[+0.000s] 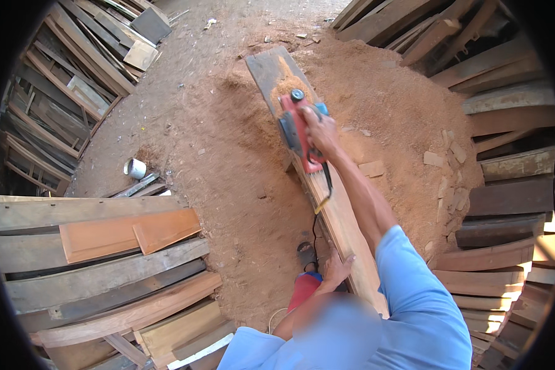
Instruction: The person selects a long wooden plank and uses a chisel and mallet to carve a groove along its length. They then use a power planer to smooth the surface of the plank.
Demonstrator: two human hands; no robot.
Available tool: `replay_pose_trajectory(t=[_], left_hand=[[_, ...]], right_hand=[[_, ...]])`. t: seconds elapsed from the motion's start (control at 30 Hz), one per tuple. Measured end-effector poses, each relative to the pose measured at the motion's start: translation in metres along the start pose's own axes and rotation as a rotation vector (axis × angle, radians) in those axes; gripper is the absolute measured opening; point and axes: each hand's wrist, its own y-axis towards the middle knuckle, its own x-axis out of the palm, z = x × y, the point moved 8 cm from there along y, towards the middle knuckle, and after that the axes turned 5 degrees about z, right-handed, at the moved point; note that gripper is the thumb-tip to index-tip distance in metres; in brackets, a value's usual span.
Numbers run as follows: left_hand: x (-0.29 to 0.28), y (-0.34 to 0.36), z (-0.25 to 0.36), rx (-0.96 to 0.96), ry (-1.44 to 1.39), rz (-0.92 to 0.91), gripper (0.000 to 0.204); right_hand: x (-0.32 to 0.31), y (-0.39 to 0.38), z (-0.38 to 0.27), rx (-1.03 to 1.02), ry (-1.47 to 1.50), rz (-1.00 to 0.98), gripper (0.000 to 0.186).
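My right hand (320,130) is closed round the handle of a red and dark electric hand planer (298,128). The planer sits on a long wooden plank (346,231) that runs from near my body to the far side. Behind the tool the plank's face is pale and bare; ahead of it the surface is grey (263,66) with a heap of shavings (291,84). A black cord (328,183) trails from the planer toward me. Close to my body, my left hand (337,270) grips the plank's left edge, thumb on top and the other fingers partly hidden.
Sawdust (388,129) covers the ground right of the plank, with wood offcuts (433,159) in it. Boards are stacked at left (98,216) and right (505,200). A white bucket (135,168) lies tipped at left. My sandalled foot (306,253) is beside the cord.
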Motion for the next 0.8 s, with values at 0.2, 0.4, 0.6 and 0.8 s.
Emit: replay_pose_trajectory(t=[0.2,0.4,0.6,0.8], left_hand=[[-0.008,0.001,0.006,0.114,0.072,-0.151,0.073],[-0.041,-0.019,-0.019,0.384,0.526,-0.64,0.032],[-0.05,-0.077,0.06,1.047,0.627,-0.248,0.088],[0.051,-0.139,0.03,1.278,0.953,-0.561,0.097]], right_hand=[[-0.123,-0.141,0.088,0.302,0.385,0.254,0.038],[-0.25,-0.35,0.168,0.397,0.583,0.705,0.035],[-0.355,-0.573,0.205,0.462,0.549,1.197,0.031],[-0.383,-0.765,0.224,0.364,0.786,1.531,0.028]])
